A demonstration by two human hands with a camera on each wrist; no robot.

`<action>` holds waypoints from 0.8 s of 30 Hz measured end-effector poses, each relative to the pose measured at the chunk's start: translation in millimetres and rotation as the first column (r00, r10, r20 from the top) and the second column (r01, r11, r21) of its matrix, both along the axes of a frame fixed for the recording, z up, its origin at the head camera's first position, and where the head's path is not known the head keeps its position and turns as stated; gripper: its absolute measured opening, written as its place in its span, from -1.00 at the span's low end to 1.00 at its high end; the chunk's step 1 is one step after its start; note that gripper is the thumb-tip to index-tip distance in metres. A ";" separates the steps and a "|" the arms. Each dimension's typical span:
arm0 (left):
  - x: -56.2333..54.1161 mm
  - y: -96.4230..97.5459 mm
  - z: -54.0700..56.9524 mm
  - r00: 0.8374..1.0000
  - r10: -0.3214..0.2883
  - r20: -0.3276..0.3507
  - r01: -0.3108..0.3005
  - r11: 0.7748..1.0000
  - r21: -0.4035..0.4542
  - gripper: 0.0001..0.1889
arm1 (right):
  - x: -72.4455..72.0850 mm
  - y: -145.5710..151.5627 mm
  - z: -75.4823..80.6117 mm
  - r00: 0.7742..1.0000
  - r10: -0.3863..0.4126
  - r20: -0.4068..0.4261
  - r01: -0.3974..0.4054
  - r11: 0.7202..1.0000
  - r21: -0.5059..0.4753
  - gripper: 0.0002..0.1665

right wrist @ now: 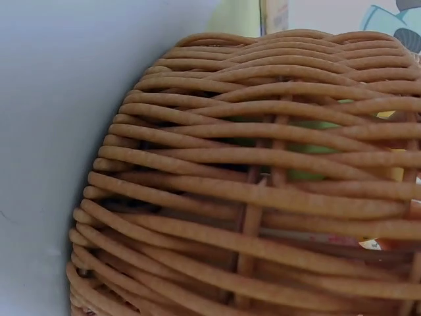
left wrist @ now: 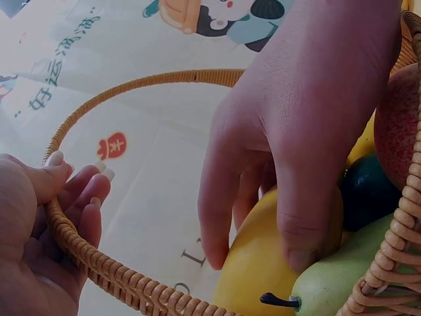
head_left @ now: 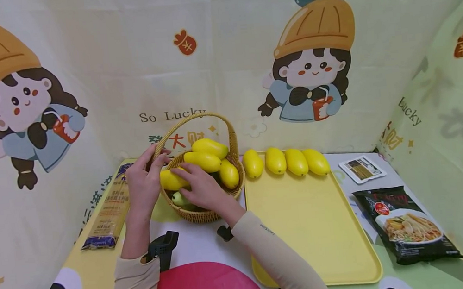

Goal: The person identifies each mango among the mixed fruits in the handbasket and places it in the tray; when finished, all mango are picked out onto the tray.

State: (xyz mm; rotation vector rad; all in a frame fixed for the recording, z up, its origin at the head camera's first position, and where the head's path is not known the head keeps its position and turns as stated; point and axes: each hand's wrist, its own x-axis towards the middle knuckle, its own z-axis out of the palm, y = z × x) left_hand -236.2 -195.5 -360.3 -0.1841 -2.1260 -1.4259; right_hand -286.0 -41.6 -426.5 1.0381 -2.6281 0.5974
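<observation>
A wicker basket (head_left: 203, 218) with a tall arched handle (head_left: 232, 133) holds several yellow mangoes (head_left: 204, 161). My left hand (head_left: 145, 183) grips the left side of that handle, thumb and fingers curled round it. Reaching into the basket, my right hand (head_left: 202, 189) has thumb and fingers around a yellow mango (head_left: 171, 180) at the left side. In the left wrist view a green pear (left wrist: 342, 273) with a dark stem lies against this mango. Behind are a dark green fruit (left wrist: 371, 191) and a speckled reddish fruit (left wrist: 398, 125). Woven basket wall (right wrist: 250, 191) fills the right wrist view.
Right of the basket lies a yellow tray (head_left: 306, 230), with several mangoes (head_left: 276, 161) in a row along its far edge. A pasta packet (head_left: 106, 217) lies at the left. Beyond the tray's right side are a black noodle packet (head_left: 406, 225) and a small white packet (head_left: 361, 169).
</observation>
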 end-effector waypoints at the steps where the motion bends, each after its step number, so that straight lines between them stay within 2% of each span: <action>1: -0.1 0.0 0.0 1.000 0.000 -0.001 0.000 1.000 0.002 -0.58 | -0.1 0.3 0.0 1.000 -0.003 -0.002 0.003 1.000 0.000 -0.32; 8: -0.9 -0.6 -1.9 1.000 0.004 0.002 -0.004 1.000 0.004 -0.59 | 2.4 8.4 0.1 1.000 0.003 -0.015 -0.004 0.999 -0.052 -0.33; 17: -3.4 -1.2 -3.7 1.000 -0.006 -0.029 0.006 1.000 0.006 -0.60 | 8.3 24.6 -0.4 0.999 0.014 -0.033 -0.019 0.989 -0.148 -0.35; 24: -3.4 -0.6 -3.4 1.000 -0.003 -0.025 0.003 1.000 0.022 -0.60 | 17.8 39.1 3.6 1.000 -0.008 0.002 0.008 0.973 -0.229 -0.37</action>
